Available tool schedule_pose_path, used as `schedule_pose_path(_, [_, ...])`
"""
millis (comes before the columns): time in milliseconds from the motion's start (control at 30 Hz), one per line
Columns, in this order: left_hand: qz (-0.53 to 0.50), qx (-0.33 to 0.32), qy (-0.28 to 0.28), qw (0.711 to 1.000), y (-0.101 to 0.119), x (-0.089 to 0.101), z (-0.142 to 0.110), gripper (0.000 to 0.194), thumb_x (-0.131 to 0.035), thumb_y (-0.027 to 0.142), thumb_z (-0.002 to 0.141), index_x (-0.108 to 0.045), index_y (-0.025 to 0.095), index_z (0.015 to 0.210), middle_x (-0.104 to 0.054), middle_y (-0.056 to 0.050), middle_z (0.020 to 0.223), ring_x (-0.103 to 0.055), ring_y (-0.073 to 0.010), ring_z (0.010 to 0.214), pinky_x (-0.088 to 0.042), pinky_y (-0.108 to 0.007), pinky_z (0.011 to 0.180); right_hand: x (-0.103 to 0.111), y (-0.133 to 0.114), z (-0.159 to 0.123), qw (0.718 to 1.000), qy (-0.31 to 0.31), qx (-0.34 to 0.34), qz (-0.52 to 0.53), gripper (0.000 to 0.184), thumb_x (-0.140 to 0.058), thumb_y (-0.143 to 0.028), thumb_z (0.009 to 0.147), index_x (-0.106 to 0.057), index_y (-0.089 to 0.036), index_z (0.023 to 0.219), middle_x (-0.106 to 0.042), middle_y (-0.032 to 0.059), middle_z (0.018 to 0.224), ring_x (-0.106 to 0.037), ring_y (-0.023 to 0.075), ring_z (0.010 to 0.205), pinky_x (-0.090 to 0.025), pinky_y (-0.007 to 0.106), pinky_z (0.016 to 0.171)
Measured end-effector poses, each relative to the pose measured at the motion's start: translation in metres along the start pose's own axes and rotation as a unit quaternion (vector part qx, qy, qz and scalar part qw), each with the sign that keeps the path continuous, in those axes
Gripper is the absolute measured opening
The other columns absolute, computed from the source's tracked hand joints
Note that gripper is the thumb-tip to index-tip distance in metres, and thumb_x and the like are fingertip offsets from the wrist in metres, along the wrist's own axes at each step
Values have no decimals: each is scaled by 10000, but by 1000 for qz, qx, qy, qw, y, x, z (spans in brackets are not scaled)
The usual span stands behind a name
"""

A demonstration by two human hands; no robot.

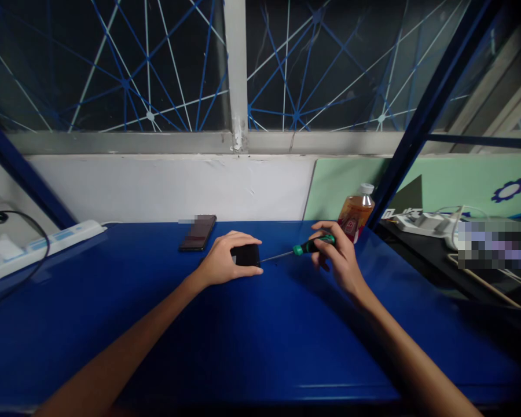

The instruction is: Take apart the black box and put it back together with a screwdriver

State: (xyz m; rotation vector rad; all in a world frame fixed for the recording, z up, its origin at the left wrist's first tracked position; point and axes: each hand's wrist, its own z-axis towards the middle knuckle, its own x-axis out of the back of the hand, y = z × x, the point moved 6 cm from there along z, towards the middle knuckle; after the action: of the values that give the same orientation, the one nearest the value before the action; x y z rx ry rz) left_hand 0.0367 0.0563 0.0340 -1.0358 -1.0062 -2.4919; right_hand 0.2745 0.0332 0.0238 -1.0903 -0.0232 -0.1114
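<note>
A small black box-like device rests on the blue table, gripped along its sides between the thumb and fingers of my left hand. My right hand is closed around the green and black handle of a screwdriver. The screwdriver's thin metal shaft points left, and its tip meets the right end of the black device. Whether the tip sits in a screw is too small to tell. Tiny dark specks, perhaps screws, lie on the table just below the shaft.
A phone lies behind my left hand. A drink bottle with a white cap stands behind my right hand. Power strips and cables flank the blue table. Blue metal posts rise at both sides.
</note>
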Motion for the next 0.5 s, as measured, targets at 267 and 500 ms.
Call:
schedule_pose_path(267, [-2,-2,2,1000,2,3,0,487,-794,424,642,-681,266,1089,-687,-61,1098,-588,-275,1069,-473,-453,930,-1,-3,0,999,31,-11,-31,211,-614,-382,853,-526,-216,947,-490,-72,522,-451,83,356,-322,200,342])
schedule_pose_path(500, [2,-7,5,1000,5,4,1,502,-799,447,642,-682,256,1091,-685,-61,1097,-589,-267,1065,-475,-445,932,-1,11,5,999,-13,-38,28,176,-518,-350,889,-530,-211,997,-556,-46,551,-514,116,408,-346,211,362])
